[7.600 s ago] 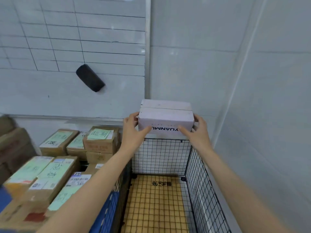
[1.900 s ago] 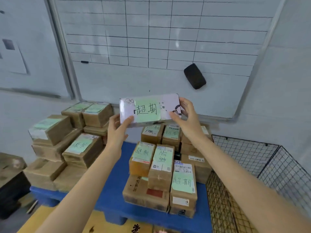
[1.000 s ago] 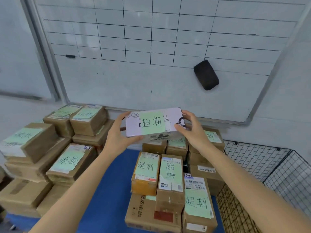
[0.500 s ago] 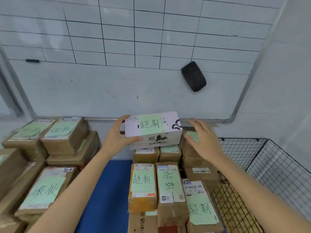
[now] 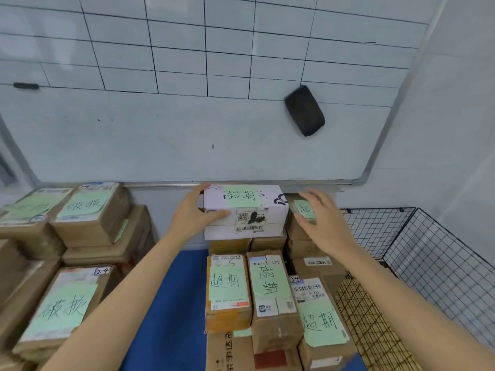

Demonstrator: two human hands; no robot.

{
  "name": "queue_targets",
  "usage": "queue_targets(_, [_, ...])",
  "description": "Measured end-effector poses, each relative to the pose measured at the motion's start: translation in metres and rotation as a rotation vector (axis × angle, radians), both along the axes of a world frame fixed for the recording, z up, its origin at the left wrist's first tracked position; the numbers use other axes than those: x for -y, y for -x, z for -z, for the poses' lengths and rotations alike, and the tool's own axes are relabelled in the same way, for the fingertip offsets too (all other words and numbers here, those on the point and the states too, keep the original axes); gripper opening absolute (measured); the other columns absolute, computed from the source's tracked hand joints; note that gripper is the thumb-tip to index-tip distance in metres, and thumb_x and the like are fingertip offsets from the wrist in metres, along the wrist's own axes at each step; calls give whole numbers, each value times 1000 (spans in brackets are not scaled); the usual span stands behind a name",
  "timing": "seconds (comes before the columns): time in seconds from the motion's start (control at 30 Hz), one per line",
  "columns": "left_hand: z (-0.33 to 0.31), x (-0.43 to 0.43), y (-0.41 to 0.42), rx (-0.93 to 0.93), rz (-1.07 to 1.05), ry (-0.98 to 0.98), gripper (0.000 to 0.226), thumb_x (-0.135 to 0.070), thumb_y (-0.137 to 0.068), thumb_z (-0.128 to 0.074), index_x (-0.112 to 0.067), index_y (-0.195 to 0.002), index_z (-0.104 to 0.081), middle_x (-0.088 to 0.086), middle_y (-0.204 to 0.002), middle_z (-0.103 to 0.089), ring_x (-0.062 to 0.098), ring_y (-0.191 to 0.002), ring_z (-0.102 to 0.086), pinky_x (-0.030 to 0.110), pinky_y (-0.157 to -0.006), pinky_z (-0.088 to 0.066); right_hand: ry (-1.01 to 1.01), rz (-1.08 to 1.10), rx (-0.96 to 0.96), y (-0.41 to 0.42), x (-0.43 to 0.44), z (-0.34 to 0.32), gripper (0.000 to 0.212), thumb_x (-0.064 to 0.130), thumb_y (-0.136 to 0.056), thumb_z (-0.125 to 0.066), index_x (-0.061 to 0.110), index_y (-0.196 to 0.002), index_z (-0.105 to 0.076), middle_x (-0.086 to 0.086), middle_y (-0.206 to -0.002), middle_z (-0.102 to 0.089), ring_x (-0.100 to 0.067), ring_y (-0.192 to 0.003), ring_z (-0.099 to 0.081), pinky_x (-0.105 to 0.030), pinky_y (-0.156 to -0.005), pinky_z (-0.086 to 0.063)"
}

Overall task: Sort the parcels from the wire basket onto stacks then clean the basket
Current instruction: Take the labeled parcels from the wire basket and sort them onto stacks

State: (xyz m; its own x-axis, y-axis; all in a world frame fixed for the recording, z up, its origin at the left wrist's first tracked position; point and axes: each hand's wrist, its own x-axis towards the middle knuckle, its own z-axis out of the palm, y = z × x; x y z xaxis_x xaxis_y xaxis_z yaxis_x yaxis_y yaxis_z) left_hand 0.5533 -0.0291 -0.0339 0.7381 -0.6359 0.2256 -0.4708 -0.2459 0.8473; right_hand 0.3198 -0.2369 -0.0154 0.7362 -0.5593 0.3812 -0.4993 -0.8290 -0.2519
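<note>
Gripping white parcel [image 5: 245,210]: left hand [image 5: 191,215], left end | right hand [image 5: 321,223] apart, rightward

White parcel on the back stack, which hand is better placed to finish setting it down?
Left. The left hand grips the white parcel at its left end, while the right hand is open, off it, over the neighbouring brown parcel.

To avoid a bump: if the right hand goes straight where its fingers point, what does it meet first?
The right hand would probably meet the green-labelled brown parcel beside the white parcel; depth is unclear.
</note>
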Motion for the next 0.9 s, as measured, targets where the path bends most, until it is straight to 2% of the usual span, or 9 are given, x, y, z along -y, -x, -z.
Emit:
queue_targets(0.13, [3,3,-2,-26,-15,-6,86,-46,-73,-83,-29,-145,-40,-5,-143,-49,25,-117,-57,44,-99,-49,-17,-2,15,8,0,-1,57,43,-97,-51,20,-148,-42,0,-151,-39,-18,-140,-35,-37,-113,-30])
queue_targets(0.27, [6,2,1,-15,-43,-3,84,-46,-72,-84,-28,-142,-42,-2,-142,-50,23,-116,-58,39,-94,-50,-30,-1,23,14,0,-2,58,43,-96,-51,20,-149,-42,0,-152,-38,-17,-142,-33,-39,-115,-30])
queue_targets(0.33, [5,0,5,24,-64,2,84,-44,-72,-85,-25,-142,-43,1,-143,-48,22,-122,-53,39,-99,-47,-36,-3,23,16,0,-1,57,42,-97,-52,20,-149,-41,0,-153,-37,-17,-142,-33,-39,-114,-30])
queue_targets(0.43, [-1,-5,13,172,-103,5,80,-41,-74,-84,-22,-142,-45,3,-144,-48,26,-131,-44,45,-107,-39,-38,-9,23,21,-3,-4,57,40,-98,-53,20,-150,-40,-1,-154,-36,-18,-142,-32,-39,-113,-30])
queue_targets(0.63, [-18,-8,47,555,-128,-55,71,-46,-82,-73,-23,-143,-47,3,-149,-46,30,-135,-40,46,-108,-35,-33,-48,1,34,-6,-10,60,39,-99,-53,20,-152,-35,-4,-155,-34,-20,-144,-30,-44,-116,-32])
queue_targets(0.7, [-23,-4,63,624,-134,-98,71,-50,-84,-68,-25,-146,-44,1,-153,-42,30,-137,-37,49,-110,-34,-29,-58,-3,41,-5,-14,61,38,-99,-54,20,-153,-34,-4,-156,-33,-21,-144,-29,-46,-116,-33])
queue_targets(0.8, [-27,3,92,708,-151,-148,72,-61,-84,-48,-28,-148,-41,-1,-154,-39,28,-140,-35,47,-111,-31,-18,-83,4,57,-1,-19,61,37,-99,-53,20,-154,-33,-5,-155,-33,-21,-143,-29,-42,-115,-30])
queue_targets(0.9, [-28,10,119,752,-163,-173,70,-60,-85,-43,-28,-147,-42,-1,-154,-40,27,-139,-36,47,-110,-32,-2,-122,-1,79,6,-21,61,38,-100,-51,21,-155,-30,-5,-157,-30,-20,-145,-25,-40,-117,-25])
